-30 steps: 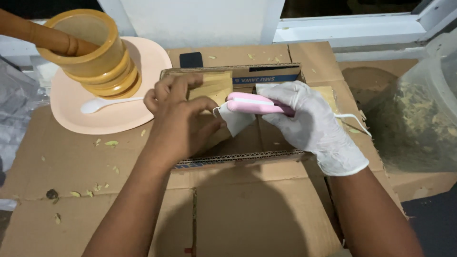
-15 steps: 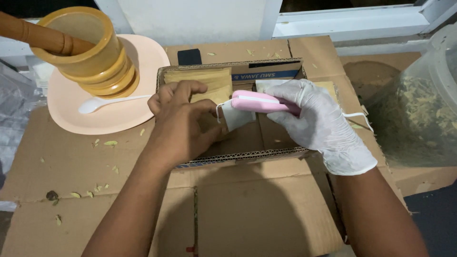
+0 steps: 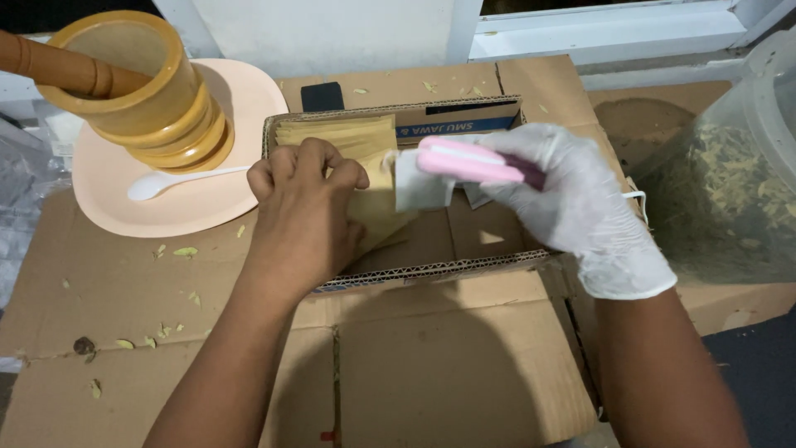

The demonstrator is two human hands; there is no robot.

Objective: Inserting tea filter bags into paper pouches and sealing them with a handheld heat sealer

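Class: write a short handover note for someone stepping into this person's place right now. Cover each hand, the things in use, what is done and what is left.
Left hand: bare, resting on the tan paper sachets in the shallow cardboard tray.
Right hand: white-gloved, gripping a pink handheld clamp tool closed on a small white sachet.
Done: tan sachets stacked in the tray.
Left: white sachet not yet released; whether it is sealed cannot be told.

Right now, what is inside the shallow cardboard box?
Inside the shallow cardboard box stand tan paper sachets. The bare left hand covers some sachets; the gloved right hand with its pink tool hides the right part.
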